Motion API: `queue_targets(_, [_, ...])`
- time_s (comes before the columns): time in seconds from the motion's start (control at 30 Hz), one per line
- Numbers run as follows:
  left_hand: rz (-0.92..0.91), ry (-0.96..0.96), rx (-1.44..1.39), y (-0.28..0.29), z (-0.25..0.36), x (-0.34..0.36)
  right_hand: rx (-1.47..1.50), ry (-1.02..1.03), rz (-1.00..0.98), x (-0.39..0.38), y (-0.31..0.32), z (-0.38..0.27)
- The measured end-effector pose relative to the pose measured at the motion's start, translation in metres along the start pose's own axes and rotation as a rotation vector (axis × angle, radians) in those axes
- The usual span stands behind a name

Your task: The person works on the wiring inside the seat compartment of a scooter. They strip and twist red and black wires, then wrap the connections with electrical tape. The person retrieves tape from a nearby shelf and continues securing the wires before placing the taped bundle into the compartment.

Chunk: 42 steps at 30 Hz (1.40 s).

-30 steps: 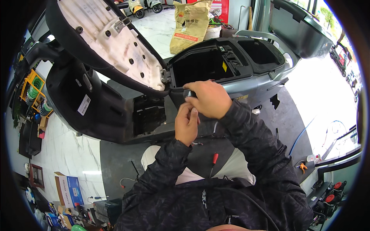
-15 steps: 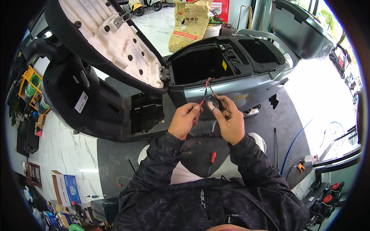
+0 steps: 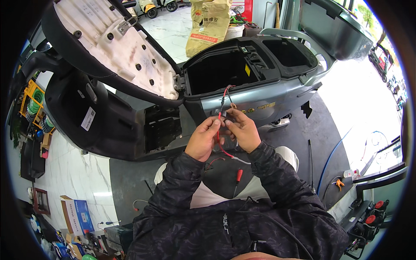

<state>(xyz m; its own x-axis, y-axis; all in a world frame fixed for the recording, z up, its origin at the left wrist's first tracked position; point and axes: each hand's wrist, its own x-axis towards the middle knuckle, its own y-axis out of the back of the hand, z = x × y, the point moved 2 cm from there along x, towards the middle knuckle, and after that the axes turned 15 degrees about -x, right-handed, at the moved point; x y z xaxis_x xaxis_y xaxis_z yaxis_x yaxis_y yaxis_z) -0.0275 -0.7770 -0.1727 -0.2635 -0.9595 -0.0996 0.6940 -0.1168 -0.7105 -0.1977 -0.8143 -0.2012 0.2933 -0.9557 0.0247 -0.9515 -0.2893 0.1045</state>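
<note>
My left hand (image 3: pixel 202 139) is closed, with its thumb and fingers pinching a red wire (image 3: pixel 219 116) in front of the scooter's side. Below the fingers the red wire (image 3: pixel 225 151) hangs in a curve and runs into a pale length toward my right cuff. Above the hands the leads (image 3: pixel 229 87) rise to the edge of the scooter's storage bin, with a black-wrapped stretch. Fingertips nearly touching the left ones, my right hand (image 3: pixel 245 133) is closed beside the wire. A roll of black tape in it is mostly hidden by the fingers.
A grey scooter (image 3: pixel 208 105) stands across the front with its seat (image 3: pixel 125 56) tipped up. A red-handled screwdriver (image 3: pixel 239 175) lies between my legs on the dark mat (image 3: pixel 281 134). Behind the scooter stands a tan sack (image 3: pixel 208 30). A blue hose (image 3: pixel 333 156) crosses the floor at right.
My right hand has turned and drawn in against the left one, so the black tape roll has gone mostly behind the fingers. The red wire's lower curve has come into sight. The view has shifted slightly.
</note>
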Motion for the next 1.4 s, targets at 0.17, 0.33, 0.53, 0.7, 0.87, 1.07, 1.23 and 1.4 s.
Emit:
queue_targets(0.17, [0.076, -0.246, 0.134, 0.003, -0.017, 0.003, -0.425, 0.219, 0.249, -0.006, 0.0, -0.035])
queue_targets(0.33, [0.053, -0.498, 0.239, 0.0, -0.025, 0.0, -0.684, 0.56, 0.354, -0.033, -0.004, -0.092])
queue_targets(0.53, [0.074, -0.742, 0.455, 0.013, -0.027, 0.007, -1.219, 0.533, -0.009, 0.021, -0.035, -0.115])
queue_targets(0.7, [0.329, -0.403, 0.493, 0.021, -0.017, 0.006, -0.868, 0.462, 0.207, 0.024, -0.013, -0.117])
queue_targets(0.87, [0.189, -0.291, 0.391, -0.002, 0.003, 0.008, -0.713, 0.448, 0.158, -0.003, 0.028, -0.099])
queue_targets(1.07, [0.126, -0.24, 0.381, -0.006, 0.013, 0.012, -0.656, 0.464, 0.219, -0.022, 0.032, -0.06])
queue_targets(1.23, [0.094, -0.152, 0.228, -0.01, 0.017, 0.014, -0.42, 0.518, 0.33, -0.02, 0.01, -0.038])
queue_targets(1.4, [0.122, -0.001, 0.014, -0.013, 0.027, 0.009, -0.096, 0.252, 0.193, -0.007, -0.007, -0.033])
